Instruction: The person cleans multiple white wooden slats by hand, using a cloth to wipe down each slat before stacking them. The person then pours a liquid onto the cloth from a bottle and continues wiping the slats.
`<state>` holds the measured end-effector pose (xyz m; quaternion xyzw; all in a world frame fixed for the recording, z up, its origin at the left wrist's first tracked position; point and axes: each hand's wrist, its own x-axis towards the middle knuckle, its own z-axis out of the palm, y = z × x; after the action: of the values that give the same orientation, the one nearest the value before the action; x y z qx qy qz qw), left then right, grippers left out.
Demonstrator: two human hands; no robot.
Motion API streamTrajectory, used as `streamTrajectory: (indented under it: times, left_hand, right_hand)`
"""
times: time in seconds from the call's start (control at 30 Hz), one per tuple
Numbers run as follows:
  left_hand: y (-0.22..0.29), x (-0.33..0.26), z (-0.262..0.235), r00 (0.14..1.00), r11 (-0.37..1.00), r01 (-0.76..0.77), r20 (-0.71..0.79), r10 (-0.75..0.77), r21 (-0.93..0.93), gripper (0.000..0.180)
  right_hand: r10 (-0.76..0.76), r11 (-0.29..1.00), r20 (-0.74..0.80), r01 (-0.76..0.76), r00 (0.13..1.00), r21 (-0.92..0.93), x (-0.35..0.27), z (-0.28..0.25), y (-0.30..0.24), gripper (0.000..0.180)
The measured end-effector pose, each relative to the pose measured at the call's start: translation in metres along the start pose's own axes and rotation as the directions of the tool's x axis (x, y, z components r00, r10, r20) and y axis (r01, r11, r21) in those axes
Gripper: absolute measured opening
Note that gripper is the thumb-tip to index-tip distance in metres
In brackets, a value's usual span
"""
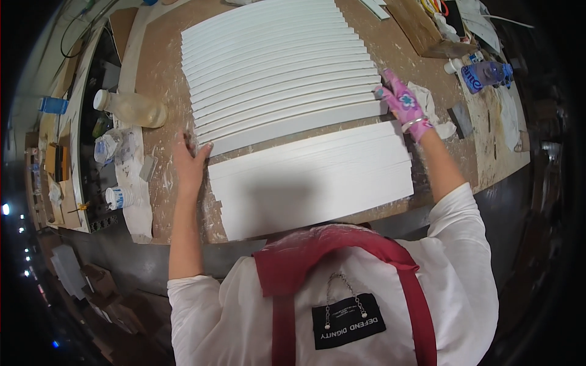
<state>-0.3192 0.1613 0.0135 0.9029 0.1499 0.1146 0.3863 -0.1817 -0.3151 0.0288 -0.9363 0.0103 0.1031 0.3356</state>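
Flanks white slat row (281, 70), mid-table (163, 73), beyond flat white boards (360, 161) near front edge: bare left hand (191, 160) spread, gloved right hand (404, 102) splayed, at opposite ends. Could skew slats under uneven pressure.

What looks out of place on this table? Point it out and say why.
The near white boards don't line up: their left ends step in and out, leaving a ragged edge. The right hand wears a pink glove while the left hand is bare, an odd mismatch.
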Motion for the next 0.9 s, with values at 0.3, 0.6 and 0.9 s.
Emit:
streamTrajectory:
  times: [0.3,0.6,0.9]
  left_hand:
    - [0.085,-0.039,0.017,0.738,0.768,-0.633,0.379,0.558,0.102,0.052]
    - [0.072,-0.051,0.025,0.648,0.870,-0.488,0.699,0.303,0.075,0.062]
    - [0.083,-0.031,0.028,0.630,0.955,-0.292,0.761,0.155,0.047,0.058]
  right_hand:
    - [-0.132,0.991,-0.090,0.129,0.987,-0.038,-0.091,0.003,0.039,0.070]
    - [-0.059,0.998,-0.084,0.056,0.995,-0.038,-0.139,0.031,0.035,0.079]
    - [-0.103,0.994,-0.118,0.107,0.988,0.023,-0.142,0.033,0.030,0.081]
